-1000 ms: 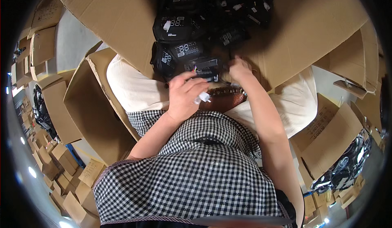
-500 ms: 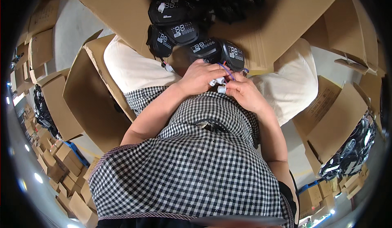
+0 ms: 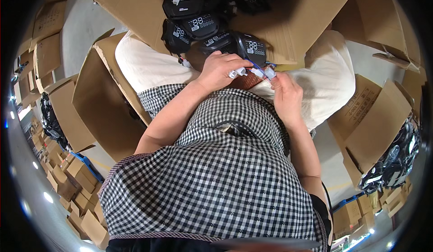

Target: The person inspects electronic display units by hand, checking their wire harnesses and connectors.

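Display units (image 3: 202, 25) lie on cardboard (image 3: 311, 8) at top centre; below, connectors (image 3: 257, 73) between left hand (image 3: 218, 73) and right hand (image 3: 287, 95); carton (image 3: 101, 116) at left.

Brown cardboard (image 3: 311, 13), black displays (image 3: 200, 25) on top

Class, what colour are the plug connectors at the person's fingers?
The connectors are white, seen best in the head view.
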Demonstrator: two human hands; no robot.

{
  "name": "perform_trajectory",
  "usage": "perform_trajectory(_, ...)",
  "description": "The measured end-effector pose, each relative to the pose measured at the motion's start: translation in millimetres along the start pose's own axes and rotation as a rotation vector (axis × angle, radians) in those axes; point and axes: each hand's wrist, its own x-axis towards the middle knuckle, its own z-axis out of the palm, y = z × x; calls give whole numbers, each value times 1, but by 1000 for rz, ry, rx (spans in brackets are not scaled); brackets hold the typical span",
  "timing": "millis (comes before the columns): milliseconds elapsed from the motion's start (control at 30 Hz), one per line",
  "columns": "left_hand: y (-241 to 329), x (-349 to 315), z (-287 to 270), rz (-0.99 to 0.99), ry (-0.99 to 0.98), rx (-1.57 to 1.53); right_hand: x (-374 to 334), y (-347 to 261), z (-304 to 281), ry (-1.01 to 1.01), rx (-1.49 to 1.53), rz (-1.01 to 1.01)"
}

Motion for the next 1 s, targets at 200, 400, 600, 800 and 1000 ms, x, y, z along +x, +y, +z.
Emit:
perform_trajectory(200,-2,-1,1,-32,-2,-79,11,8,-9,-72,-388,-81)
perform_trajectory(400,-6,-3,8,-140,26,-204,16,-3,-10,-163,-386,-181)
perform_trajectory(600,-6,-2,1,-106,78,-342,19,-9,-5,240,-173,-158)
perform_trajectory(800,-3,-1,3,-85,118,-289,15,-4,6,-285,910,815)
perform_trajectory(1000,4,-4,-1,-56,187,-21,22,-5,4,-246,1283,1058)
